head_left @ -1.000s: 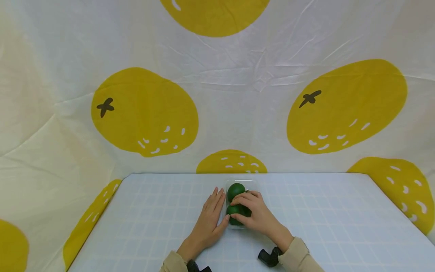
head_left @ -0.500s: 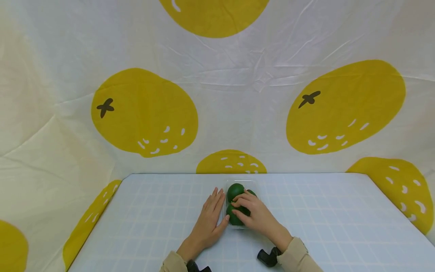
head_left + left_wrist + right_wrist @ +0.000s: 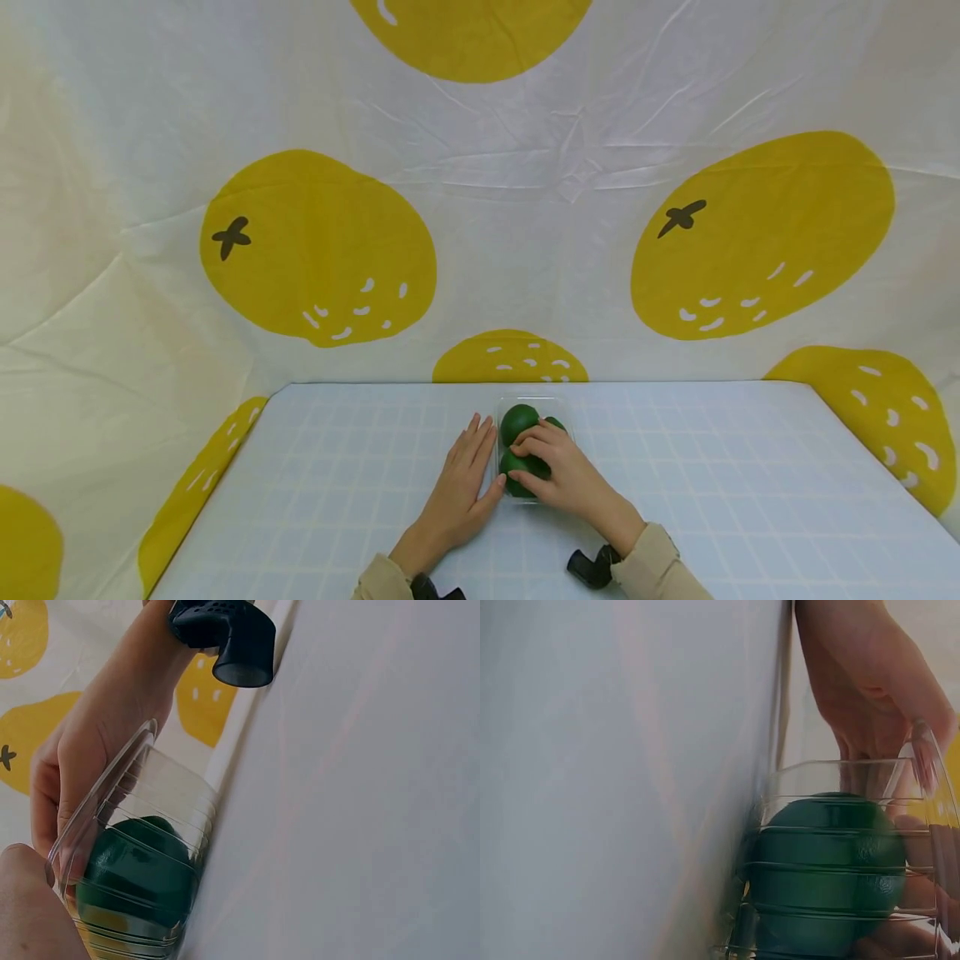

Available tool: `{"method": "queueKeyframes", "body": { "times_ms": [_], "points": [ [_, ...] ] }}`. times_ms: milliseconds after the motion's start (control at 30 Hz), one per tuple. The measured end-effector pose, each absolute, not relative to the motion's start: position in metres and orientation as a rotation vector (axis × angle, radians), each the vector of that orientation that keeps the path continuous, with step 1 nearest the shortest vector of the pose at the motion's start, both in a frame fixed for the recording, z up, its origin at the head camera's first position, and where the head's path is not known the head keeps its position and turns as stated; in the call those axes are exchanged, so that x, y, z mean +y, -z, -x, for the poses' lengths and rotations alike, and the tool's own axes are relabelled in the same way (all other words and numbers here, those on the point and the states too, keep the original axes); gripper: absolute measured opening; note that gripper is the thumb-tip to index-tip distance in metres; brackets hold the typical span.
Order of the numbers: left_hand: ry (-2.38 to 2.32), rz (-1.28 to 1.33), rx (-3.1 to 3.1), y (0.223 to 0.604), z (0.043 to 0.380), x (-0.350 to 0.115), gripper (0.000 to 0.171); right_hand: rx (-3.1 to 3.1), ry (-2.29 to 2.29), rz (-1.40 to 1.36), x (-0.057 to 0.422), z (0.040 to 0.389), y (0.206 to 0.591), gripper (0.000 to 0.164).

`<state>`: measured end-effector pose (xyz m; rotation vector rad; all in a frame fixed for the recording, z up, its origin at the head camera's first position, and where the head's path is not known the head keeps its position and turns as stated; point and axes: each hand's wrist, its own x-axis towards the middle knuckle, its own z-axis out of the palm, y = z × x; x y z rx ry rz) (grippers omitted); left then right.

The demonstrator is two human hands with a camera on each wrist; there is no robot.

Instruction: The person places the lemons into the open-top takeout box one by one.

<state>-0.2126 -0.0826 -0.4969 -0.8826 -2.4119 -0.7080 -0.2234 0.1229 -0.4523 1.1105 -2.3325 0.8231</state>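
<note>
A clear plastic box (image 3: pixel 551 407) on the table holds several glossy dark green round fruits; their exact kind is not clear. One fruit (image 3: pixel 520 423) lies at the far left, and another (image 3: pixel 555 423) shows partly at the far right. My right hand (image 3: pixel 558 471) reaches into the box with bent fingers and holds the near-left fruit (image 3: pixel 519 486) between fingertips and thumb. Part of the contents is hidden beneath that hand. Against the box's left side rests my left hand (image 3: pixel 461 487), fingers straight. Both wrist views show a green fruit (image 3: pixel 139 870) through the ribbed wall.
The table (image 3: pixel 360 467) has a pale blue checked cloth. Behind it hangs a white sheet (image 3: pixel 525 250) printed with large yellow fruits. Black wrist cameras (image 3: pixel 592 568) sit at the beige sleeves (image 3: pixel 660 567).
My right hand has shifted slightly, uncovering more of the far-right fruit. Its thumb lifted a little, then came back toward the near-left fruit. My left hand and the box have stayed put.
</note>
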Motion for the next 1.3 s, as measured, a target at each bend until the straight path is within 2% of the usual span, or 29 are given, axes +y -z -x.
{"method": "queueKeyframes", "body": {
  "times_ms": [433, 767, 1067, 1300],
  "points": [
    [0.704, 0.868, -2.416, 0.498, 0.212, -0.083, 0.062, -2.348, -0.856, -1.138, 0.123, 0.225, 0.452, 0.022],
    [0.676, 0.861, -2.41, 0.5, 0.209, -0.083, 0.062, -2.346, -1.047, -1.133, 0.123, 0.224, 0.454, 0.023],
    [0.639, 0.875, -2.355, 0.497, 0.21, -0.084, 0.061, -2.296, -1.2, -1.143, 0.132, 0.221, 0.437, 0.018],
    [0.626, 0.879, -2.354, 0.494, 0.211, -0.082, 0.06, -2.297, -1.14, -1.013, 0.156, 0.212, 0.418, 0.021]
  ]
}}
